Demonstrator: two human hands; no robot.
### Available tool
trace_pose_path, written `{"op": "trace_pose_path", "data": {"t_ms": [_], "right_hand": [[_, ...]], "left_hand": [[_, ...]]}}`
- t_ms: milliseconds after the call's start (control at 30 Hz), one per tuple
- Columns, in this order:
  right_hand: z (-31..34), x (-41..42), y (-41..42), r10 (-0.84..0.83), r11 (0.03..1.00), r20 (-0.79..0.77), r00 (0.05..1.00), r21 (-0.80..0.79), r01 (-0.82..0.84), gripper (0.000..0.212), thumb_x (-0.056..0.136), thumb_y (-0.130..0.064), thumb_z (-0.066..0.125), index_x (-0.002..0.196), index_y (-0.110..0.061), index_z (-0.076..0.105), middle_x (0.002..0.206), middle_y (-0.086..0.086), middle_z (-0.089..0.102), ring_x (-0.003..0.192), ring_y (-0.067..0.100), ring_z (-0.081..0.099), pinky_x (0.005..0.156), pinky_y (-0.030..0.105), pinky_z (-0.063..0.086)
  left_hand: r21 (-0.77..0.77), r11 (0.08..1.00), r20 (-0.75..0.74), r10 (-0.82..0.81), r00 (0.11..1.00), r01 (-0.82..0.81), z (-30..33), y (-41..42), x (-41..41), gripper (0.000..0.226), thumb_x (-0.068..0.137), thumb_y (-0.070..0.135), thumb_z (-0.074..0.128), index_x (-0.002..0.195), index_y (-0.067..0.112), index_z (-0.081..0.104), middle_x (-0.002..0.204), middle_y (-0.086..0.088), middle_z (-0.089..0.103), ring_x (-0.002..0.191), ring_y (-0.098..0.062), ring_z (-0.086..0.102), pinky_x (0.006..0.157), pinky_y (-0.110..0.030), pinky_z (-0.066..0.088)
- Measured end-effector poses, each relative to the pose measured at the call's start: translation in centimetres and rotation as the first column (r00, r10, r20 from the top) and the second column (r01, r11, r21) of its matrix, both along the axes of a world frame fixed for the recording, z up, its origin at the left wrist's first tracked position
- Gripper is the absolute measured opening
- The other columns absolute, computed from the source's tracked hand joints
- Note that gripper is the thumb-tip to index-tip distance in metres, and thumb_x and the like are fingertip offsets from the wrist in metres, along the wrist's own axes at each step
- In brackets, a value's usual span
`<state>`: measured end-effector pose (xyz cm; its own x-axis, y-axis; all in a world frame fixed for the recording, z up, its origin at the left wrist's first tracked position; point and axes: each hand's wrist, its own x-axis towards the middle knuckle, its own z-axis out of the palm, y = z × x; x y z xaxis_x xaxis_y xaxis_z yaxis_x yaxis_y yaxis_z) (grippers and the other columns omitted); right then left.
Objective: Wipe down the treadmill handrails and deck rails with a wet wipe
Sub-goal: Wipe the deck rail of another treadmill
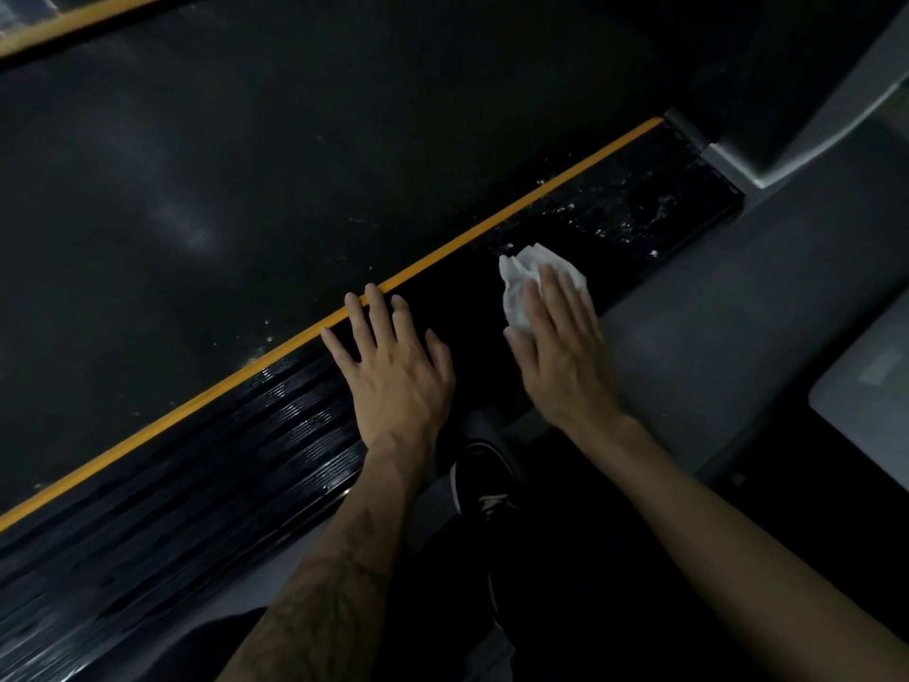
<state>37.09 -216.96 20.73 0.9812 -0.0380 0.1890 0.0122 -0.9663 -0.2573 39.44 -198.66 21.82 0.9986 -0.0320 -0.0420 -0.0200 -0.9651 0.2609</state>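
While the left hand [393, 371] braces flat, fingers spread, the right hand [560, 347] presses the wet wipe [521, 278] with straight fingers onto the deck rail [615, 224] beside its yellow edge stripe [492, 224]. Step: deck-rail wiping. Next: push toward the speckled far end.

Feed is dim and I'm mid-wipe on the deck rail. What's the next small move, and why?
Probably push the wipe forward along the rail, toward the pale specks just ahead of it. The right hand presses the wipe flat on the rail, the specks look unwiped, and the left hand rests open on the rail beside the yellow stripe, bracing.
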Motion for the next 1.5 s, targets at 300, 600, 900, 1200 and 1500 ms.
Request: {"op": "trace_pose_path", "data": {"t_ms": [300, 600, 900, 1200, 1500], "right_hand": [[2.0, 2.3, 0.7, 0.036, 0.997, -0.016, 0.999, 0.075, -0.035, 0.035, 0.105, -0.023, 0.043, 0.118, 0.001, 0.064, 0.155, 0.018, 0.045, 0.149, 0.032, 0.037, 0.122, 0.048, 0.031], [-0.9, 0.9, 0.2, 0.334, 0.942, -0.005, 0.943, -0.025, -0.334, 0.054, 0.111, -0.037, 0.023, 0.157, -0.011, 0.039, 0.166, 0.01, 0.031, 0.155, 0.026, 0.025, 0.127, 0.047, 0.021], [-0.2, 1.0, 1.7, 0.247, 0.969, -0.049, 0.968, -0.001, -0.248, 0.06, 0.107, -0.04, 0.032, 0.156, -0.007, 0.04, 0.165, 0.011, 0.033, 0.155, 0.026, 0.025, 0.126, 0.044, 0.023], [0.7, 2.6, 2.2, 0.09, 0.996, -0.093, 0.992, 0.036, -0.087, 0.064, 0.107, -0.043, 0.022, 0.159, -0.006, 0.03, 0.168, 0.011, 0.023, 0.157, 0.027, 0.017, 0.128, 0.046, 0.016], [1.8, 4.9, -1.0, 0.013, 0.999, -0.149, 0.989, -0.04, -0.02, 0.059, 0.109, -0.037, 0.018, 0.161, -0.011, 0.026, 0.17, 0.009, 0.019, 0.159, 0.025, 0.009, 0.129, 0.042, 0.009]], "left_hand": [[-0.014, 1.0, 0.034, 0.006, 0.999, -0.006, -0.4, 0.0, 0.0, 0.056, 0.106, 0.039, 0.031, 0.153, 0.008, 0.037, 0.17, -0.015, 0.016, 0.159, -0.034, 0.001, 0.124, -0.065, 0.001], [-0.021, 1.0, 0.048, 0.003, 0.999, -0.002, -0.8, 0.0, 0.1, 0.057, 0.105, 0.041, 0.029, 0.152, 0.009, 0.037, 0.17, -0.015, 0.017, 0.159, -0.033, 0.001, 0.124, -0.066, 0.002], [-0.008, 1.0, 0.039, 0.005, 0.999, -0.005, -0.8, 0.0, 0.2, 0.057, 0.106, 0.041, 0.029, 0.153, 0.009, 0.037, 0.17, -0.015, 0.016, 0.159, -0.034, 0.001, 0.124, -0.066, 0.003], [0.003, 1.0, 0.04, 0.006, 0.999, -0.006, -0.7, -0.1, 0.2, 0.058, 0.105, 0.042, 0.027, 0.153, 0.01, 0.037, 0.17, -0.015, 0.017, 0.159, -0.034, 0.002, 0.124, -0.065, 0.003], [-0.003, 1.0, 0.053, 0.004, 0.999, -0.004, -0.7, -0.1, 0.2, 0.057, 0.105, 0.041, 0.029, 0.152, 0.009, 0.038, 0.169, -0.015, 0.018, 0.159, -0.034, 0.004, 0.124, -0.066, 0.004]]}}
